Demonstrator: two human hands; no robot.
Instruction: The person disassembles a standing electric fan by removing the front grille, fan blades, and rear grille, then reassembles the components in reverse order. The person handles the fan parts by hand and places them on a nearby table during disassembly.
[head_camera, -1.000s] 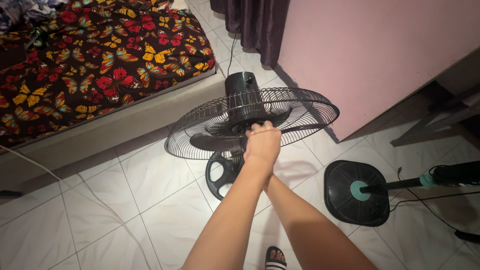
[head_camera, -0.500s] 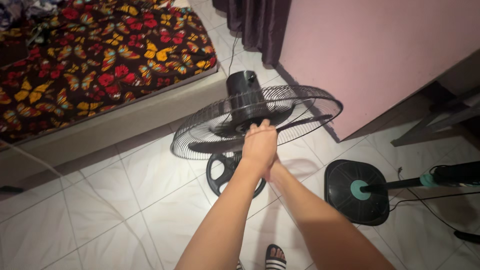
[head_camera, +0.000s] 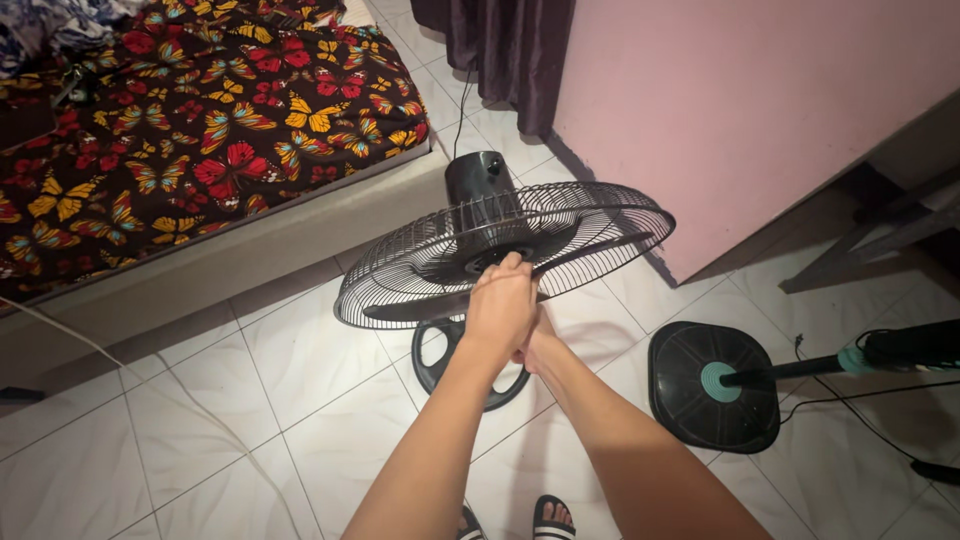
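Bed (head_camera: 200, 150), upper left of the frame: butterfly-print cover in red, yellow and orange on dark, pale side panel running down toward the left edge. Pink wall (head_camera: 760, 110) fills the upper right, dark curtain (head_camera: 510, 50) at top centre beside it. White tiled floor (head_camera: 200, 440) takes the rest.

Fan head (head_camera: 505, 250), frame centre: black wire cage lying near flat, tilted, motor housing sticking up behind it at the top. Rear cage half and blades look in place. I can't tell if a front cage half is fitted. Judgement: the head is off its pole, so the fan is only partly together or partly apart; joining head and stand is left.

Stand base (head_camera: 715, 385), right of centre: round black disc on the floor, teal collar, black pole running off the right edge. Well apart from the fan head.

Black ring part (head_camera: 470, 365) on the floor right under the cage, partly hidden by the arms.

Left hand (head_camera: 502, 305) curled over the near rim of the cage, fingers closed around it. Right hand (head_camera: 535, 345) tucked just below and behind the left; its grip is hidden, can't tell.

Obstructions: black cord looping on the floor by the pole at right, white cable across the tiles lower left. Sandalled toes at the bottom edge.
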